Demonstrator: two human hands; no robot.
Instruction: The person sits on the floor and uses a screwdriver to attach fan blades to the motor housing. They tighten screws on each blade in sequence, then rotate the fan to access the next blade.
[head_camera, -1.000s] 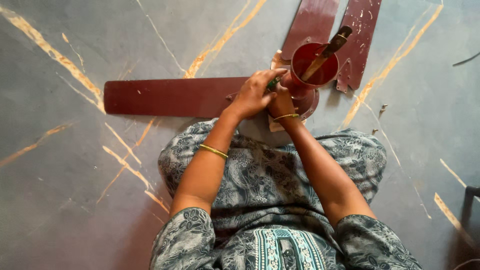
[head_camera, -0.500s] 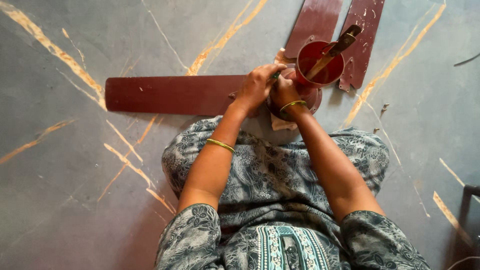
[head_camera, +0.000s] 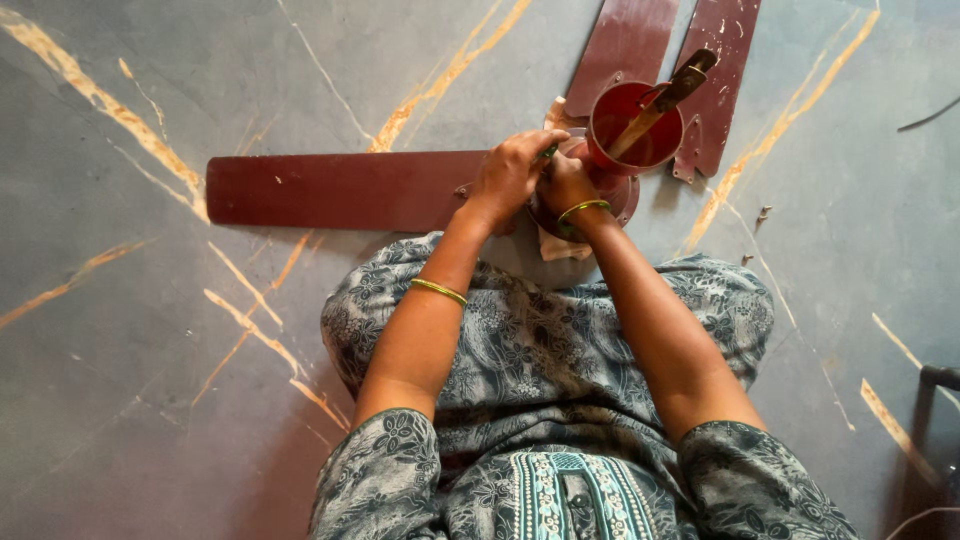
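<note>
A dark red ceiling fan lies on the floor in front of my knees. Its round motor (head_camera: 618, 192) carries a red cup-shaped cover (head_camera: 630, 130) with a brownish rod (head_camera: 668, 92) sticking out. One long blade (head_camera: 340, 190) is fixed to the motor and points left. My left hand (head_camera: 510, 175) is closed around a small green-tipped tool (head_camera: 549, 151) at the motor's near left edge. Pressed close beside it, my right hand (head_camera: 562, 186) has its fingers curled on the motor. Both wrists wear bangles.
Two loose dark red blades (head_camera: 625, 45) (head_camera: 722, 70) lie side by side beyond the motor. A pale cloth or paper (head_camera: 560, 245) pokes out under the motor. Small bits (head_camera: 762, 212) lie on the grey veined floor (head_camera: 150, 380) to the right. A dark frame (head_camera: 940, 380) stands at the right edge.
Both hands stay together at the motor, with only slight shifts of the fingers. The fan and loose blades have not moved.
</note>
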